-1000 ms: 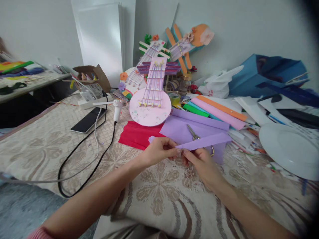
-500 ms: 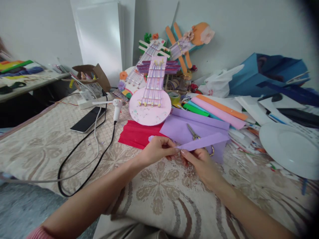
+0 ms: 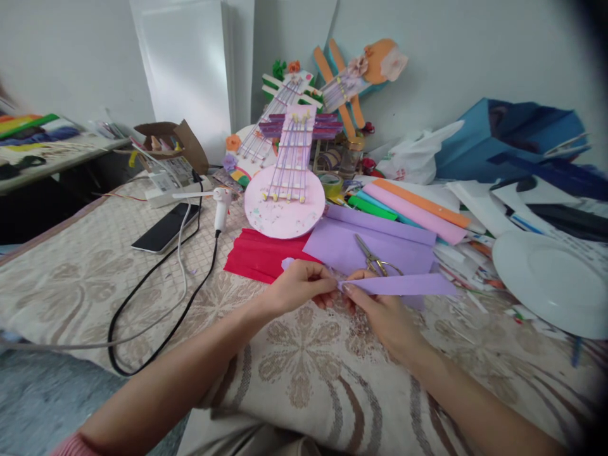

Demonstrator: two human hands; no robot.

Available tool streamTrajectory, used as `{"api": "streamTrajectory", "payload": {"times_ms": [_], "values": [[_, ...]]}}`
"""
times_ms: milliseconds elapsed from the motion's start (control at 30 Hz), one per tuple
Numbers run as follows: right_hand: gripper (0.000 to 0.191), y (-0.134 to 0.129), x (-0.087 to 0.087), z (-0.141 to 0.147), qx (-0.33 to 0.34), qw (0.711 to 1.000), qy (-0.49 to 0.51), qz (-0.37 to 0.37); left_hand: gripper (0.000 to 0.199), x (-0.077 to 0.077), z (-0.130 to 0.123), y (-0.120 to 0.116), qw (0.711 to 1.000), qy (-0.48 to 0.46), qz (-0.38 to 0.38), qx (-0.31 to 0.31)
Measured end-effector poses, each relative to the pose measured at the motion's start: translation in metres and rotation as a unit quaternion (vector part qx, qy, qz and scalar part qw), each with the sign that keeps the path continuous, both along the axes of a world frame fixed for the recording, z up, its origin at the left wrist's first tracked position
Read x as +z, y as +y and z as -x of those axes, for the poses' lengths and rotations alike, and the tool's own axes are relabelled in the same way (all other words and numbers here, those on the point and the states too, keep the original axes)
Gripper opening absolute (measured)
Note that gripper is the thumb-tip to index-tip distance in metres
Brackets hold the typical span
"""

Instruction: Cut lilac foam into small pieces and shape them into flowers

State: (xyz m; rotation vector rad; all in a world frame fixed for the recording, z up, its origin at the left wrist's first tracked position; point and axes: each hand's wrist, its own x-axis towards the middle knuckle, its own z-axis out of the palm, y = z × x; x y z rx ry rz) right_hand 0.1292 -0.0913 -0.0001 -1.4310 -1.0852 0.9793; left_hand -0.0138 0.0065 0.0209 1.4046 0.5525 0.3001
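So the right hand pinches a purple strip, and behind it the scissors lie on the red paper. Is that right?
Not quite: the scissors lie on the purple sheet, not on the red paper, as the head view shows. The right hand does pinch a purple strip, in front of the scissors.

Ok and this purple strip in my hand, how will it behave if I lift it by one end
The purple strip looks thin, so probably very light. Long and narrow, its free end would likely droop or flutter. It may crease easily where the right hand pinches it.
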Motion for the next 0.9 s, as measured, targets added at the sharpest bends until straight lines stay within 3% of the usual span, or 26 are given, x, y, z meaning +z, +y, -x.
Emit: {"api": "streamTrajectory", "payload": {"times_ms": [167,333,900], "values": [[0.015,0.0010,-0.0005,0.0001,-0.014,1.000,0.000,-0.010,0.033,0.0002,0.0008,0.0035,1.000,0.004,0.024,0.014],[0.015,0.0002,-0.0015,-0.0016,0.000,1.000,-0.003,0.006,0.024,-0.0053,0.0003,0.0032,1.000,-0.004,-0.017,-0.024],[0.011,0.0000,0.0062,0.0010,0.044,0.998,-0.045,0.023,0.014,-0.0047,0.0005,0.0012,0.996,0.007,-0.084,0.021]]}}
